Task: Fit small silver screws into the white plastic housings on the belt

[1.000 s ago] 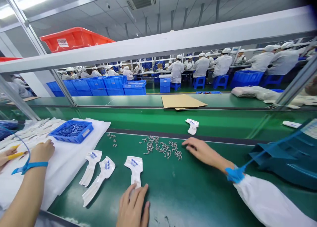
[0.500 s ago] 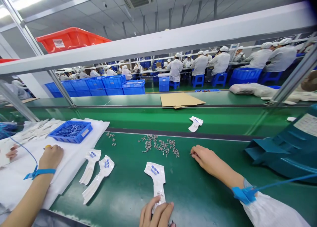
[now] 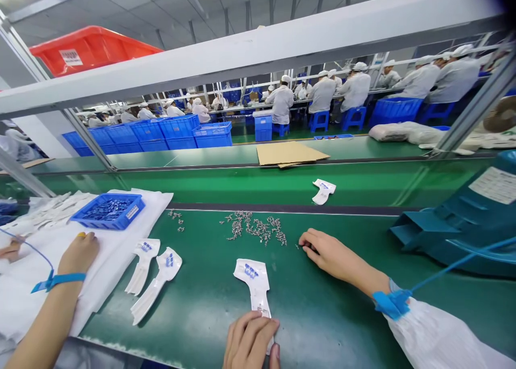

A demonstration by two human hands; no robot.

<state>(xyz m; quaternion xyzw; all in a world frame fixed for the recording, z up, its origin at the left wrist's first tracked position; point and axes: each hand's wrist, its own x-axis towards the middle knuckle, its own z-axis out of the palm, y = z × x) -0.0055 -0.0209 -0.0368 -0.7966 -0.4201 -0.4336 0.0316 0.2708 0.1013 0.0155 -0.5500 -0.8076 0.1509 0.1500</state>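
- my left hand (image 3: pixel 250 341) lies at the near edge of the green bench top (image 3: pixel 330 315), fingers curled down on the narrow end of a white plastic piece (image 3: pixel 255 281); it pins the piece flat rather than lifting it.
- that piece lies on the bench top with its wide end, marked in blue, pointing away from me, near the middle of the near edge.
- my right hand (image 3: pixel 328 253) reaches out flat across the bench top, fingertips (image 3: pixel 305 240) pinched low at the right end of a scatter of small metal parts (image 3: pixel 256 229); whether a part sits between the fingertips i cannot tell.
- a blue wrist strap (image 3: pixel 390 302) wraps my right wrist, and its blue cord runs off toward the right edge.
- two more white pieces (image 3: pixel 155 272) lie side by side to the left of the one i pin, just beside a white cloth (image 3: pixel 108 261) that covers the left end of the bench top.
- on the cloth, toward the far left corner, sits a blue tray (image 3: pixel 107 212) of small dark parts.
- another person's hand (image 3: pixel 78 252) rests on the cloth near that tray, with a blue strap on the wrist.
- one more white part (image 3: pixel 323 191) lies on the green belt (image 3: pixel 242 189) beyond the far edge.
- a teal bin (image 3: pixel 459 224) stands at the right edge.
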